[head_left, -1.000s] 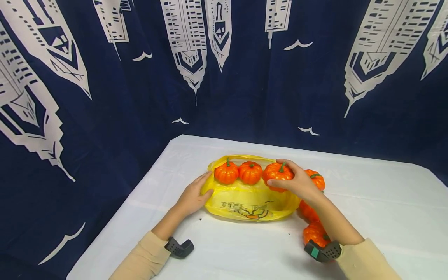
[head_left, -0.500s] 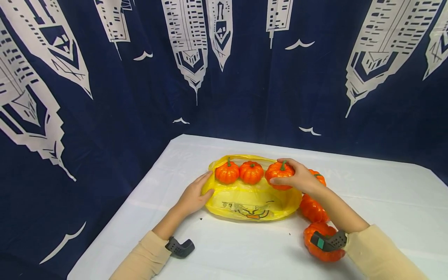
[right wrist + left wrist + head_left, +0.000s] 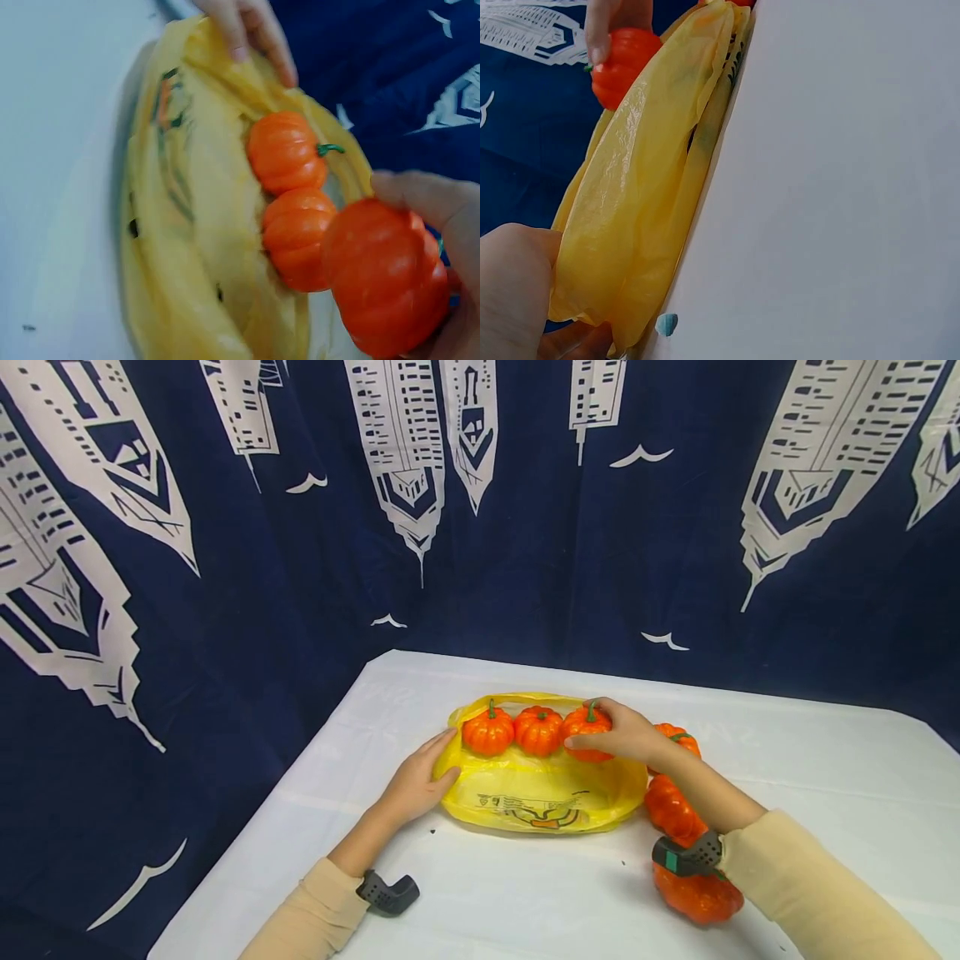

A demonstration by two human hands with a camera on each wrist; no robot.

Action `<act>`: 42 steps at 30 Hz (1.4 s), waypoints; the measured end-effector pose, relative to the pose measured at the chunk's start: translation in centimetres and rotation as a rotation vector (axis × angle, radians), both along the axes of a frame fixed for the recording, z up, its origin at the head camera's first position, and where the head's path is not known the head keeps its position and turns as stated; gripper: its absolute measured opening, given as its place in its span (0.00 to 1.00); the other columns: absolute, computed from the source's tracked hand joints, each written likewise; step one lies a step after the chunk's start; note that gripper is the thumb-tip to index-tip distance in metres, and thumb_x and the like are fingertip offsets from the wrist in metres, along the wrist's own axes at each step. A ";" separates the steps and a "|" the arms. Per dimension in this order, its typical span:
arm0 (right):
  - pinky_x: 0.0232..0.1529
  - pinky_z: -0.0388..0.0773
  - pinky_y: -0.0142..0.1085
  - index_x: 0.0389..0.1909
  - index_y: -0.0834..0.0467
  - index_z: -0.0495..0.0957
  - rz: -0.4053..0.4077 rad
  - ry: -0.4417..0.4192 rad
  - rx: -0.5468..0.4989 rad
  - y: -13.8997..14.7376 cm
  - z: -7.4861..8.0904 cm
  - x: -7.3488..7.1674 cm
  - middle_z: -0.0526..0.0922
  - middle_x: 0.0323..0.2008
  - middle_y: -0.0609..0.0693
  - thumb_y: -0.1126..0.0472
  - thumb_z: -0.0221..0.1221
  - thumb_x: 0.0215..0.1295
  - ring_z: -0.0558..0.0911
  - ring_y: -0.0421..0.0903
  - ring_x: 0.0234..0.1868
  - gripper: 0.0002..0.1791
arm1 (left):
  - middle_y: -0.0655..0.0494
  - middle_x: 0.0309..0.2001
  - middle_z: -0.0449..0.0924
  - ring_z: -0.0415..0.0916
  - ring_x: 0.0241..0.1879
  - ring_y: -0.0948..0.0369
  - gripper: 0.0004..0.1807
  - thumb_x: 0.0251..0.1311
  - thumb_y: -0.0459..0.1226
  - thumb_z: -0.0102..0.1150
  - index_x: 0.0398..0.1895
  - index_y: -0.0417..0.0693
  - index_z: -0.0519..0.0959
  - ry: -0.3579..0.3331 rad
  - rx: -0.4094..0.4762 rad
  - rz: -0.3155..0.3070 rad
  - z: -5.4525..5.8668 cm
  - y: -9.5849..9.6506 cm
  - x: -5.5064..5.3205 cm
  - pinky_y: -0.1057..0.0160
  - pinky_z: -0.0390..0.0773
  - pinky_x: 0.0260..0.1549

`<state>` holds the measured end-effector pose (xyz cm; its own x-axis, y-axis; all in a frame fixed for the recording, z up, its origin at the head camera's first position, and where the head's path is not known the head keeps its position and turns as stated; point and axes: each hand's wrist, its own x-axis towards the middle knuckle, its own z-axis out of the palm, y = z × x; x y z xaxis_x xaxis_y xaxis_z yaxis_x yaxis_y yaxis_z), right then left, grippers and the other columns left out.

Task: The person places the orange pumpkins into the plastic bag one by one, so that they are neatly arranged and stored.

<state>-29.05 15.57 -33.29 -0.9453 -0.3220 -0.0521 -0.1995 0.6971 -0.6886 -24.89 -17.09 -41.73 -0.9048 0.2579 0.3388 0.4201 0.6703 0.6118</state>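
Since half a second ago, your right hand [image 3: 626, 733] has shifted a little left with the held pumpkin [image 3: 386, 277], which is now over the opening of the yellow bag [image 3: 476, 783], just beside the middle pumpkin [image 3: 537, 732]. Your right thumb and fingers grip its sides. Your left hand [image 3: 412, 783] has stayed at the bag's left end, fingers rather straight against the plastic. I judge the pumpkin light and stiff, its glossy skin perhaps slippery; take it round the widest ribs, not by the thin stem. The bag looks soft and will easily fold. I count one bag and six pumpkins: the held one, the middle one and the left pumpkin [image 3: 488, 732] inside, and three at the right: the far pumpkin [image 3: 679, 735], the next pumpkin [image 3: 670, 807] and the near pumpkin [image 3: 697, 900].
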 end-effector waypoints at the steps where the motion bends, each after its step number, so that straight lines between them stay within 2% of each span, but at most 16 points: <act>1: 0.61 0.69 0.56 0.65 0.64 0.64 0.001 0.021 0.036 -0.2 -0.1 0.0 0.75 0.57 0.62 0.41 0.66 0.56 0.72 0.59 0.56 0.44 | 0.43 0.71 0.61 0.59 0.70 0.46 0.34 0.64 0.37 0.58 0.72 0.40 0.62 0.004 0.001 -0.002 0.0 0.0 0.0 0.47 0.59 0.68; 8: 0.62 0.67 0.59 0.66 0.74 0.59 0.024 0.178 0.222 -1.2 -0.9 -0.1 0.69 0.58 0.72 0.43 0.64 0.60 0.70 0.65 0.57 0.47 | 0.43 0.71 0.62 0.59 0.70 0.47 0.34 0.64 0.37 0.58 0.72 0.40 0.62 0.004 -0.005 0.001 0.1 0.0 0.1 0.48 0.59 0.68; 13: 0.60 0.69 0.60 0.67 0.74 0.59 0.002 0.219 0.294 -1.4 -1.3 -0.1 0.67 0.59 0.73 0.42 0.64 0.60 0.71 0.66 0.57 0.48 | 0.42 0.71 0.62 0.59 0.70 0.46 0.34 0.64 0.37 0.58 0.72 0.40 0.62 0.005 -0.008 0.003 0.1 0.0 0.1 0.48 0.59 0.67; 23: 0.61 0.68 0.59 0.66 0.74 0.60 -0.030 0.225 0.266 -1.6 -1.7 -0.5 0.66 0.59 0.74 0.44 0.66 0.58 0.69 0.66 0.58 0.48 | 0.43 0.71 0.61 0.59 0.70 0.47 0.34 0.64 0.37 0.58 0.72 0.40 0.61 0.003 -0.015 0.002 0.2 0.1 0.1 0.49 0.60 0.67; 28: 0.63 0.65 0.61 0.68 0.74 0.59 -0.033 0.223 0.310 -1.7 -2.0 -0.9 0.63 0.63 0.76 0.44 0.67 0.57 0.65 0.69 0.62 0.49 | 0.43 0.71 0.61 0.59 0.70 0.47 0.34 0.64 0.37 0.57 0.72 0.40 0.61 0.003 -0.014 0.000 0.2 0.0 0.1 0.49 0.60 0.67; 36: 0.61 0.66 0.60 0.67 0.71 0.64 -0.075 0.303 0.327 -1.5 -2.7 -1.2 0.63 0.58 0.75 0.46 0.70 0.54 0.62 0.69 0.60 0.47 | 0.42 0.71 0.62 0.59 0.69 0.47 0.34 0.64 0.37 0.57 0.72 0.39 0.62 0.019 -0.013 -0.007 0.1 -0.1 0.1 0.48 0.60 0.68; 42: 0.62 0.65 0.59 0.67 0.73 0.62 -0.111 0.271 0.309 -1.5 -3.0 -1.3 0.61 0.58 0.75 0.48 0.71 0.54 0.63 0.68 0.59 0.48 | 0.42 0.70 0.62 0.60 0.69 0.46 0.33 0.64 0.36 0.57 0.72 0.38 0.62 0.027 -0.009 -0.018 0.0 -0.1 0.0 0.49 0.60 0.68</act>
